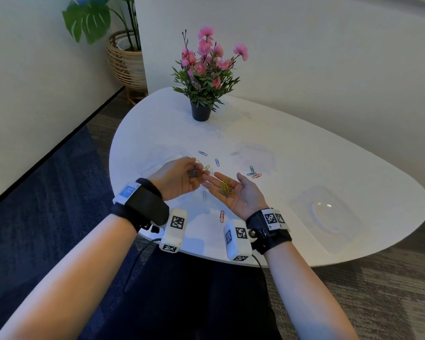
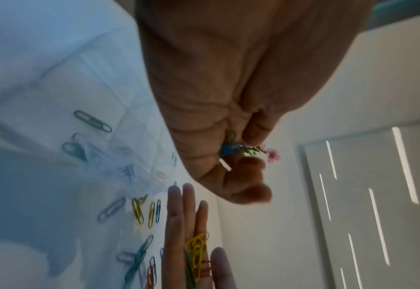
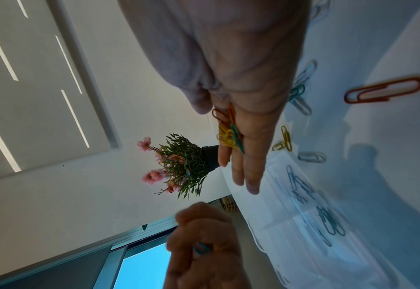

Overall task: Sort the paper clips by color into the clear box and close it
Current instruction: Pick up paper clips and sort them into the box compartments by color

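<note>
My left hand (image 1: 196,171) hovers over the white table (image 1: 304,155), fingers curled round a few blue paper clips (image 2: 231,149). My right hand (image 1: 222,180) lies palm up just right of it, fingers straight, with a small heap of yellow, green and orange clips (image 1: 226,188) on the palm. The clear box (image 3: 278,224) sits under and left of my left hand; its compartments hold blue clips (image 3: 294,179) and teal clips (image 3: 331,224). Loose clips lie on the table: blue (image 1: 217,162), orange (image 1: 221,216), and teal (image 1: 252,170).
A potted pink flower plant (image 1: 201,111) stands at the back of the table. A clear plastic piece with a domed middle (image 1: 326,212) lies at the right, another faint one (image 1: 255,155) behind the clips. The table's front edge is just under my wrists.
</note>
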{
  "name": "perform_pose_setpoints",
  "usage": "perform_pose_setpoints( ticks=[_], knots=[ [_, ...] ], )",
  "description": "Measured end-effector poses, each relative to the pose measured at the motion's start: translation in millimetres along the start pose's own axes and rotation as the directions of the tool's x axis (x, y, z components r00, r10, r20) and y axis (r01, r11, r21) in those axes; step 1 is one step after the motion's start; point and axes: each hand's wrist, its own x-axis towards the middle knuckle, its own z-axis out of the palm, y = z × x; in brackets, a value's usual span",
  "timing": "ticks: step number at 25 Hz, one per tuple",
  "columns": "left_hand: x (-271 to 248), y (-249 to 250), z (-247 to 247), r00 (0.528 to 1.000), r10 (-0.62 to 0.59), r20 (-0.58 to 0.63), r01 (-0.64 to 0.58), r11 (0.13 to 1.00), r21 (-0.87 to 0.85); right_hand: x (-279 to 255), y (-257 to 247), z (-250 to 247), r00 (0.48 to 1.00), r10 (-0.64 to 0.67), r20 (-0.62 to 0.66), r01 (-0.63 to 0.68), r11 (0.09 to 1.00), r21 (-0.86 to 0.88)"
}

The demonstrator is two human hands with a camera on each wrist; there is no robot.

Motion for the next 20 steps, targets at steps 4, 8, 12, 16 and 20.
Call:
perform_pose_setpoints(
  ticks=[4,8,12,16,20],
  knots=[
    [-8,-3,-8,0.989,-0.002,0.147,0.027,0.985,-0.172,0,0,-1,1.0,-0.007,-0.024,0.007,1.0,0.004],
    [-11,-4,-12,0.986,-0.004,0.164,0.031,0.987,-0.158,-2,-1,0,0.999,-0.016,-0.047,0.016,1.0,0.006],
    [-17,17,-29,0.99,0.125,0.062,-0.117,0.985,-0.129,-3,-3,-3,1.0,-0.021,-0.019,0.022,0.999,0.048],
    [-19,39,-54,0.975,0.193,-0.109,-0.205,0.971,-0.12,-3,-6,-4,0.999,-0.026,-0.03,0.027,0.999,0.046],
    [-5,39,-60,0.958,0.144,-0.247,-0.147,0.989,0.004,-2,-5,-5,0.999,-0.023,-0.04,0.025,0.999,0.034]
  ],
)
